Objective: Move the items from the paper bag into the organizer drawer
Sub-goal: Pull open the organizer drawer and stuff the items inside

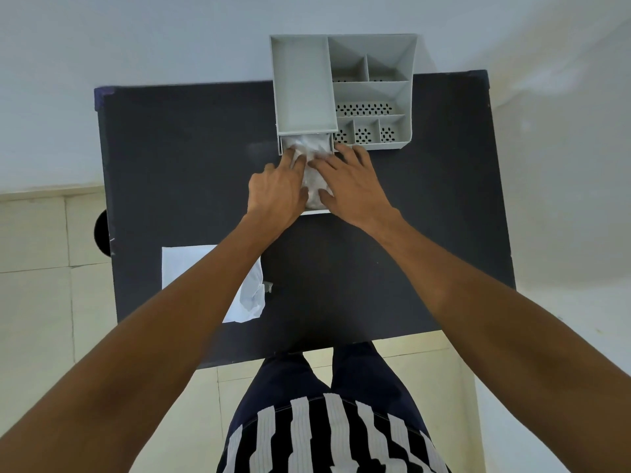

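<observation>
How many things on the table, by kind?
Grey organizer: 1
Pulled-out drawer: 1
White paper bag: 1
Clear-wrapped bundle in the drawer, under both hands: 1, contents unclear
Total: 4

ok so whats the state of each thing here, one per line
organizer drawer: pulled open, stuffed with white wrapped items
white wrapped items: in the drawer, pressed by both hands
left hand: flat on the items
right hand: flat on the items
paper bag: lying flat, crumpled
</observation>
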